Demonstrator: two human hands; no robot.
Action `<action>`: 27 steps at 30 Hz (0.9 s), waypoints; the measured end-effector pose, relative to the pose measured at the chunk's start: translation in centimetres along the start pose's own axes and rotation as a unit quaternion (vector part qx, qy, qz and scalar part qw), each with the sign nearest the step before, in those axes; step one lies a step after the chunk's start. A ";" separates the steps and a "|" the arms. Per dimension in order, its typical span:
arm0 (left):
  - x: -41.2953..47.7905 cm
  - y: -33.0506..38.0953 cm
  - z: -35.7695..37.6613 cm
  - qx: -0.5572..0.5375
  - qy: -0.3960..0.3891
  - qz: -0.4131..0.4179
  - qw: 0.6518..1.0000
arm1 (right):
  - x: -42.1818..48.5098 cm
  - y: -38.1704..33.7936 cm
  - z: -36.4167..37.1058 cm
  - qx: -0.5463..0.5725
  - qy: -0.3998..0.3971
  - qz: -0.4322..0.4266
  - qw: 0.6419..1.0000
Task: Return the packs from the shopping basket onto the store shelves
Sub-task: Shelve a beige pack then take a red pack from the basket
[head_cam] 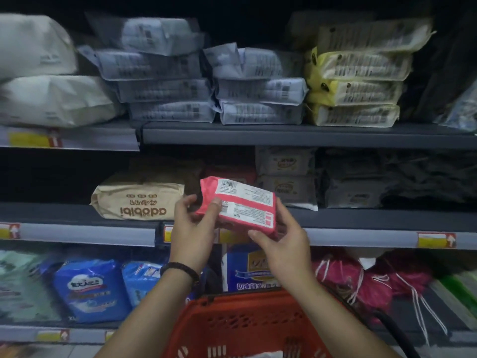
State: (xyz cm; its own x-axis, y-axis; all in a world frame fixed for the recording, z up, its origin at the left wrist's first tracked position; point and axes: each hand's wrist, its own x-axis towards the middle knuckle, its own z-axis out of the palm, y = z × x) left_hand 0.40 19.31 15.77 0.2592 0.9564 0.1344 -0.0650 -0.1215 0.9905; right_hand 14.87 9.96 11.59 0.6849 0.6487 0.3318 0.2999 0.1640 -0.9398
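Curled left fingers (216,204), thumb flat on the printed face of a pack (245,202), the rest tucked behind its left end. Curled right fingers (258,235) too, thumb at the near lower corner, the others wrapped under the right edge. Gripped so by left hand (191,228) and right hand (286,246), tilted in the air, just in front of the middle shelf (64,215) and above the basket (240,321).

A flat, soft pack in red-pink film, with a crimped seam at the upper left end. White label panel, barcode at its top, rows of small print too blurred to read.

Black beaded band (180,270) on the left wrist.

On the middle shelf behind, a tan pack (139,200) lying flat with upside-down lettering, and pale packs (286,174) stacked to its right. On the top shelf, stacks of grey packs (165,91) and yellow packs (358,91). Down low, blue packs (90,288) and possibly pink drawstring bags (343,272), hard to tell in the dim light. Yellow price tags (436,240) along the shelf rails.

Red basket with slotted walls at the bottom edge.
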 end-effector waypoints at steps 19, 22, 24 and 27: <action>1.2 -5.3 1.0 0.261 0.018 0.106 0.959 | 2.6 2.2 2.8 -0.363 -0.132 -0.077 0.919; 1.4 -5.7 0.5 0.285 -0.037 0.093 0.953 | 2.6 1.9 2.8 -0.373 -0.150 -0.074 0.912; 2.0 -5.9 0.0 0.283 -0.041 0.094 0.954 | 2.6 1.5 2.7 -0.394 -0.166 -0.068 0.902; 2.2 -5.9 -0.3 0.295 -0.057 0.105 0.948 | 2.9 1.0 2.2 -0.413 -0.189 -0.064 0.889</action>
State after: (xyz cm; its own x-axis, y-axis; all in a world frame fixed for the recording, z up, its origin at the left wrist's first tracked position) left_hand 1.05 22.18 10.23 0.4041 0.8643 0.2994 0.4145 -0.4649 0.7824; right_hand 15.67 13.66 11.45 0.3851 0.8930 0.2330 0.8510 -0.2459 -0.4641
